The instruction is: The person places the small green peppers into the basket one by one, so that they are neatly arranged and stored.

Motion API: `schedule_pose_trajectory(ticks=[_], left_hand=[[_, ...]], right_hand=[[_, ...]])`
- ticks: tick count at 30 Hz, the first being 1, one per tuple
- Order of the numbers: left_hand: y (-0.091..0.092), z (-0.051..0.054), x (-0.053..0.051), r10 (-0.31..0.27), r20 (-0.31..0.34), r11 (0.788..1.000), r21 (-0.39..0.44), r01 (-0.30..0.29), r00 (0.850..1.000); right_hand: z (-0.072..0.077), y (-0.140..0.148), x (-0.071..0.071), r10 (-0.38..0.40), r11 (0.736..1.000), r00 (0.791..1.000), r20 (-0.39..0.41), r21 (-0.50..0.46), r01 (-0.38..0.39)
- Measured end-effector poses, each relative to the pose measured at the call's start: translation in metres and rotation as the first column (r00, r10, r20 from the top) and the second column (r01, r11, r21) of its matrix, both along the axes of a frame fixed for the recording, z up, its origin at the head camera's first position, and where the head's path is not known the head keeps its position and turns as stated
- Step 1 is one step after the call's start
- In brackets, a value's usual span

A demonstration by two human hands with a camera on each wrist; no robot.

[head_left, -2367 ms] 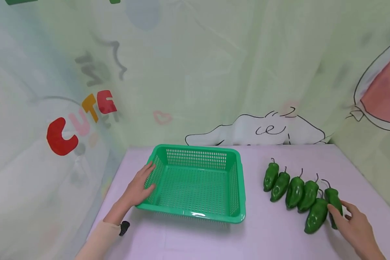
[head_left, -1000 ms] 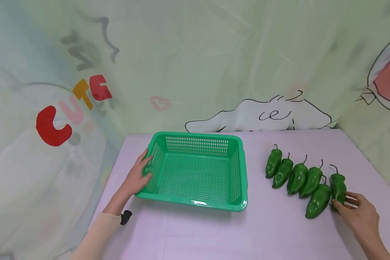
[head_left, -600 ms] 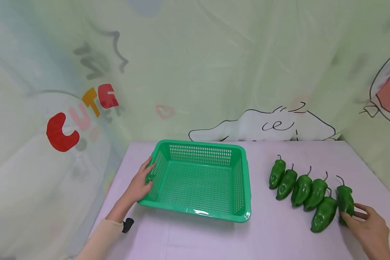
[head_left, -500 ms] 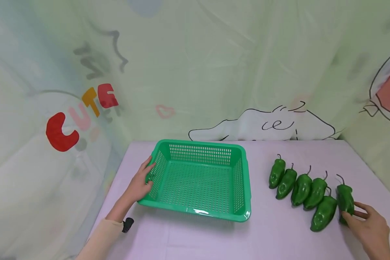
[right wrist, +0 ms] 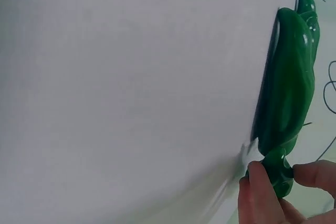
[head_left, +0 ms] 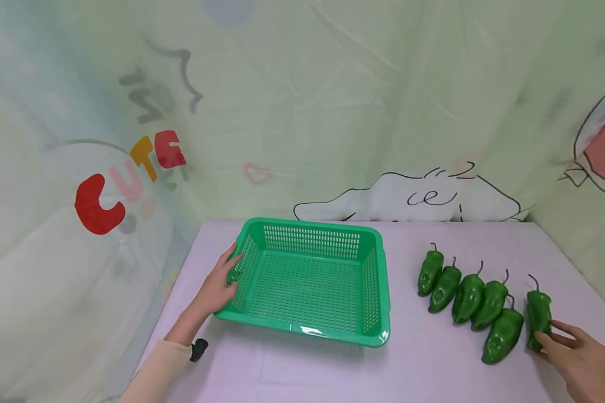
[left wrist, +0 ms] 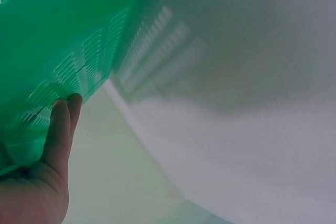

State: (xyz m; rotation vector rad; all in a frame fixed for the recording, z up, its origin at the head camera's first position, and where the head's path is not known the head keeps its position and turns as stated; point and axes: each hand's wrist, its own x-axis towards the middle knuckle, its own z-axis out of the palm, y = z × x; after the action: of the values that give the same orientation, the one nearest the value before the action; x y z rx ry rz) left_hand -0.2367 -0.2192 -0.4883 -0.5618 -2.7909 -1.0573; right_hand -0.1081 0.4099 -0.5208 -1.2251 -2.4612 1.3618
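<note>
At the left I see the left hand point(head_left: 214, 291) lying along the near-left side of the green basket point(head_left: 307, 291), fingers spread and nearly straight; I can't tell how firmly it presses. To the right, five green peppers point(head_left: 468, 298) lie in a slanting row on the table point(head_left: 282, 375). Just beside them I find a sixth pepper point(head_left: 538, 310), its lower end pinched between thumb and fingers of the right hand point(head_left: 582, 358).

backdrop point(head_left: 292, 112): pale green cloth | left wall point(head_left: 30, 240): 4 coloured letters point(head_left: 142, 150) | table point(head_left: 307, 375): pale lilac
</note>
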Motion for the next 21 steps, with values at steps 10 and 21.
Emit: schedule_pose_trajectory(ticks=[10, 21], left_hand=[[0.001, 0.001, 0.001, 0.004, -0.011, 1.0, -0.006, -0.004, 1.0], [0.002, 0.0, -0.001, 0.017, -0.006, 1.0, -0.002, -0.017, 1.0]], right_hand=[[0.017, -0.006, -0.005, -0.074, 0.987, 0.994, -0.078, -0.147, 0.062], [0.042, -0.018, -0.012, -0.012, 0.898, 0.963, -0.269, -0.426, -0.108]])
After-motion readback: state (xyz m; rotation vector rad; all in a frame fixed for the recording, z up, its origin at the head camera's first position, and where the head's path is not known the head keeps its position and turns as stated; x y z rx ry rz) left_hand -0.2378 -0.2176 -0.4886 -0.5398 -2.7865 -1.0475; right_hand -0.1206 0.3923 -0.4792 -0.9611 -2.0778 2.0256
